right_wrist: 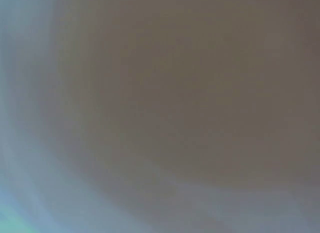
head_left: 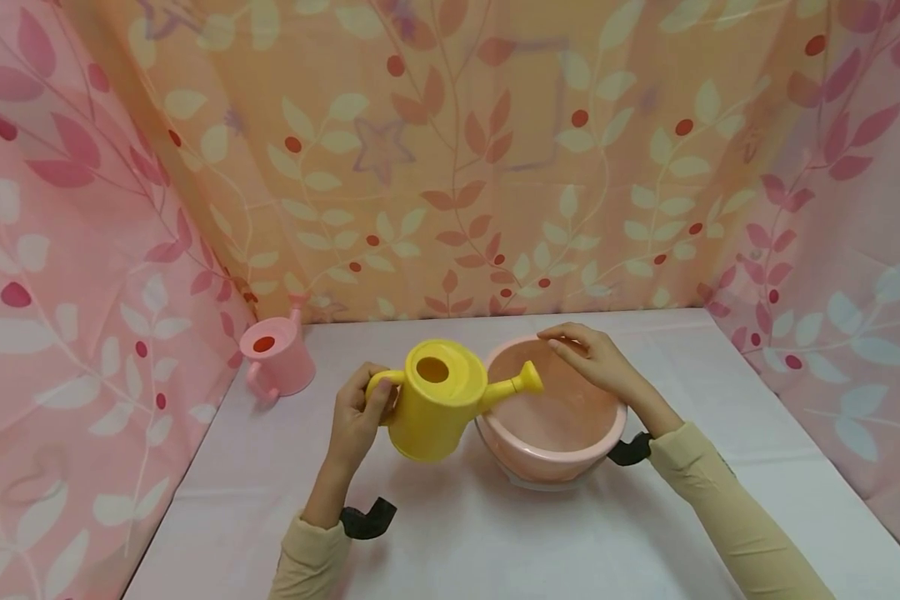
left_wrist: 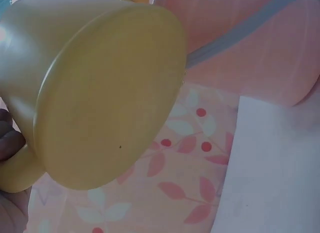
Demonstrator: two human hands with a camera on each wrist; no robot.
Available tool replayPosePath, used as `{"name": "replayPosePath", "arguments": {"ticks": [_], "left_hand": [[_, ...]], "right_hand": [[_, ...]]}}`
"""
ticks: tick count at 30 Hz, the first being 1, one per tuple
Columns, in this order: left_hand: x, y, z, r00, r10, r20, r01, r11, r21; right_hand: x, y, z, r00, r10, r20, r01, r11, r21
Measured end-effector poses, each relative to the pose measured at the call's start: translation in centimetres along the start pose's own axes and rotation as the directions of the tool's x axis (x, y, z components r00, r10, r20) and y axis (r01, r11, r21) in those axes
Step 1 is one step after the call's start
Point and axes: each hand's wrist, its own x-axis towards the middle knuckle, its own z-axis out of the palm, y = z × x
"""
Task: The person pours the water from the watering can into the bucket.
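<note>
My left hand (head_left: pixel 360 408) grips the handle of a yellow watering can (head_left: pixel 437 412). It lifts the can up in front of the bowl's left side, and the left wrist view shows the can's underside (left_wrist: pixel 110 103). The can's spout (head_left: pixel 512 390) points right, its rose over the opening of a pink bowl (head_left: pixel 555 457). Across the bowl's far right rim lies my right hand (head_left: pixel 600 362), fingers fairly straight and touching the edge. Only a blurred brownish surface fills the right wrist view.
A pink watering can (head_left: pixel 279 358) stands at the back left of the white-covered table (head_left: pixel 435 542). Patterned cloth (head_left: pixel 450 167) hangs behind the table and along both sides. A black wrist mount (head_left: pixel 367 518) sits on each forearm.
</note>
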Motion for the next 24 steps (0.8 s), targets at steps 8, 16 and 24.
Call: {"name": "replayPosePath", "arguments": {"ticks": [8,16,24], "left_hand": [[-0.7,0.3,1.4,0.996,0.022,0.084,-0.027,0.998,0.059],[-0.9,-0.7,1.6,0.998,0.062,-0.001,-0.062,0.995,0.078],[-1.5,0.4,0.9,0.997,0.031,-0.077,-0.02,0.991,0.135]], "right_hand": [[0.0,0.0,0.0,1.0,-0.017,-0.003,0.017,1.0,0.023],[-0.1,0.0,0.0,1.0,0.022,0.011,-0.022,1.0,0.021],[-0.1,-0.2,-0.1,1.0,0.022,0.005,-0.023,1.0,0.019]]}}
